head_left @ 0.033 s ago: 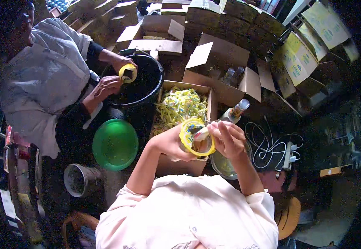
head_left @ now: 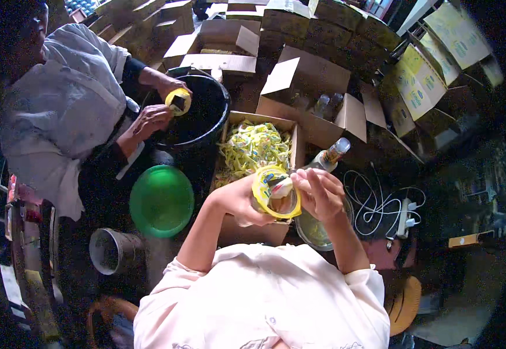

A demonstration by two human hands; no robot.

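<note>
Head view: left hand (head_left: pixel 246 202) grips a yellow-rimmed round object (head_left: pixel 277 192), right hand (head_left: pixel 325 196) apparently working at it, pinch unclear, a step calling for steady support.

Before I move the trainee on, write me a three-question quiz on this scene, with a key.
1. Multiple choice: what colour is the basin lying between the black tub and the grey bucket?
a) red
b) green
c) white

2. True or false: the white cables lie on the camera wearer's right.

3. Open: which of the camera wearer's hands is wrapped around the yellow-rimmed round item, and where is the other?

Key
1: b
2: true
3: the left hand is wrapped around it; the right hand has its fingers at the item's right side.
</note>
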